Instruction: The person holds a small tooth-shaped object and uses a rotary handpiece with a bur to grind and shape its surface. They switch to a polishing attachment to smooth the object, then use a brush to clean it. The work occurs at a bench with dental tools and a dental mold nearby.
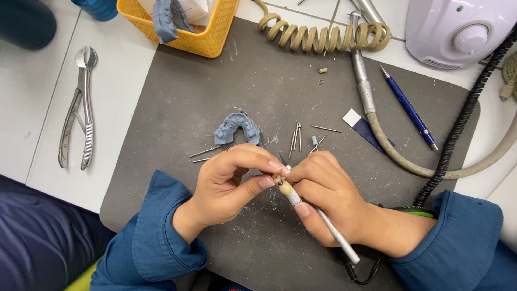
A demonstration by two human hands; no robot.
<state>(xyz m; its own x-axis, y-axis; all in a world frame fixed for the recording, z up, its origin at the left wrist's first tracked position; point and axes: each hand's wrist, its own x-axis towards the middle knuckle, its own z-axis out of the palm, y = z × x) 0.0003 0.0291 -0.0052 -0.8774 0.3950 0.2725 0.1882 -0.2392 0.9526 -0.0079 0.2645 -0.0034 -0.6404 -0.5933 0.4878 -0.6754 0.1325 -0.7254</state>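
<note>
Over the grey mat (pixel 226 91), both hands' fingers (pixel 269 182) pinch the handpiece (pixel 301 202) tip between them.

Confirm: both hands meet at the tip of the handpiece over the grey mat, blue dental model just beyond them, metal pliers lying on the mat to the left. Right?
Not quite. The metal pliers lie off the grey mat, on the white table to its left, as the head view shows. The rest holds: the left hand and right hand meet at the tip of the handpiece, with the blue dental model just beyond.
</note>
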